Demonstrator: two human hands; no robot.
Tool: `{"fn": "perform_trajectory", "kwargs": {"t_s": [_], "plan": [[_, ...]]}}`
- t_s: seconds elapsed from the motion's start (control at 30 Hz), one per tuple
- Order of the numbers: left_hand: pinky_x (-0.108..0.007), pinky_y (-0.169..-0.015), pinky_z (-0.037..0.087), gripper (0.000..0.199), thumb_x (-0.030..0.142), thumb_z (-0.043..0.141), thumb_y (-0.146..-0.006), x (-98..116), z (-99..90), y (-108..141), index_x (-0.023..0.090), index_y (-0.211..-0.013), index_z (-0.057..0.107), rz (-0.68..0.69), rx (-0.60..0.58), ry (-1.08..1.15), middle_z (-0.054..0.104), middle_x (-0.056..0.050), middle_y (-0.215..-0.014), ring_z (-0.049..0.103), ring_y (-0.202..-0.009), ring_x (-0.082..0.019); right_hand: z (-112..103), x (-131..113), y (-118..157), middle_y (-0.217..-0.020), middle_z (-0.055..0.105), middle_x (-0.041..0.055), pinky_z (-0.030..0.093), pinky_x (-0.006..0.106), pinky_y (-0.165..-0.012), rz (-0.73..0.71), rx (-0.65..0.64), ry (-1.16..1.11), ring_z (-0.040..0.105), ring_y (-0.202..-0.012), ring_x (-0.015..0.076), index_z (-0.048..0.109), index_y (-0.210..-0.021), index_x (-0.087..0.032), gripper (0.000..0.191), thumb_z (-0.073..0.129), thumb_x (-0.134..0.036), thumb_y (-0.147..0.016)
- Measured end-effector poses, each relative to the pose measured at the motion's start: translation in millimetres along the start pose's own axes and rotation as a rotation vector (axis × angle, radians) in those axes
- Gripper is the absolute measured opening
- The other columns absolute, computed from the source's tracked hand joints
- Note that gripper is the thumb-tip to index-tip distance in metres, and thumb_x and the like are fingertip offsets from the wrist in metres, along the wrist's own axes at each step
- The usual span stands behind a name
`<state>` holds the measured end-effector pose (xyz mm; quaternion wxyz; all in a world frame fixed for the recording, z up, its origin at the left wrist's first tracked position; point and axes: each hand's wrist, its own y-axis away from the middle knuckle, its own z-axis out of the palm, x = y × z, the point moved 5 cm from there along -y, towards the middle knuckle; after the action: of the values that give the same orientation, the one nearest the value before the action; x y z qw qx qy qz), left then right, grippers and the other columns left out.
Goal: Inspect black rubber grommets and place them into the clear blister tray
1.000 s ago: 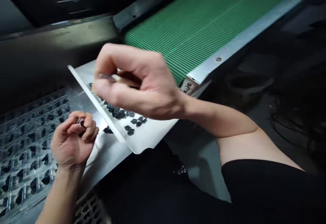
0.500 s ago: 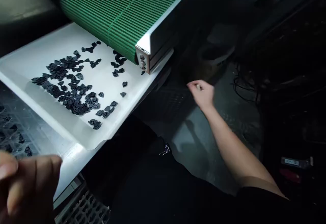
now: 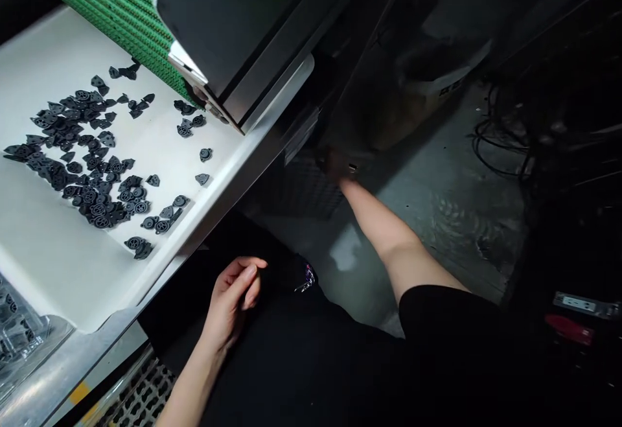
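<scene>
My left hand [image 3: 236,294] is over my dark clothing near the tray's front edge, its fingers curled and pressed together; whether anything small is in them is hidden. My right hand [image 3: 335,164] reaches into deep shadow below the conveyor, beside a dark perforated crate [image 3: 311,184]; its fingers are too dark to make out. On the white tray [image 3: 29,232] lie many small black plastic parts [image 3: 97,181], heaped at its left and middle and scattered toward the right edge. Neither hand touches them.
A green ribbed conveyor belt [image 3: 111,6] ends above the tray, with a metal side frame [image 3: 243,32]. Clear plastic packs [image 3: 22,330] lie at the lower left. A box [image 3: 437,83] and cables [image 3: 503,135] are on the floor. A perforated rack [image 3: 140,388] stands below.
My left hand has come from the lower left corner to the front of my body. My right hand has moved left and deeper into shadow. The view has shifted.
</scene>
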<state>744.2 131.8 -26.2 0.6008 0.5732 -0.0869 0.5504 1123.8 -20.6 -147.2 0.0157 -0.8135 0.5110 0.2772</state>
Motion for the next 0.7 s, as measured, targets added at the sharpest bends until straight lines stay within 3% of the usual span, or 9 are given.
{"fn": "perform_trajectory", "kwargs": {"t_s": [0.4, 0.7], "plan": [[-0.023, -0.052, 0.021, 0.032, 0.044, 0.074, -0.101, 2.3, -0.8, -68.3, 0.014, -0.111, 0.077, 0.121, -0.013, -0.209, 0.047, 0.004, -0.062, 0.033, -0.053, -0.007, 40.1, 40.2, 17.0, -0.156, 0.055, 0.0144, 0.055, 0.055, -0.114, -0.054, 0.058, 0.139, 0.06, -0.137, 0.0314, 0.063, -0.146, -0.02, 0.041, 0.068, -0.038, -0.11], [-0.021, -0.046, 0.02, 0.032, 0.047, 0.076, -0.091, -6.8, -1.1, -147.4, 0.018, -0.103, 0.078, 0.187, -0.002, -0.325, 0.045, 0.004, -0.06, 0.032, -0.049, -0.008, 62.2, 62.1, 36.4, -0.151, 0.059, 0.0133, 0.06, 0.05, -0.108, -0.114, 0.096, 0.192, 0.064, -0.129, 0.0285, 0.064, -0.145, -0.021, 0.038, 0.069, -0.035, -0.11]]}}
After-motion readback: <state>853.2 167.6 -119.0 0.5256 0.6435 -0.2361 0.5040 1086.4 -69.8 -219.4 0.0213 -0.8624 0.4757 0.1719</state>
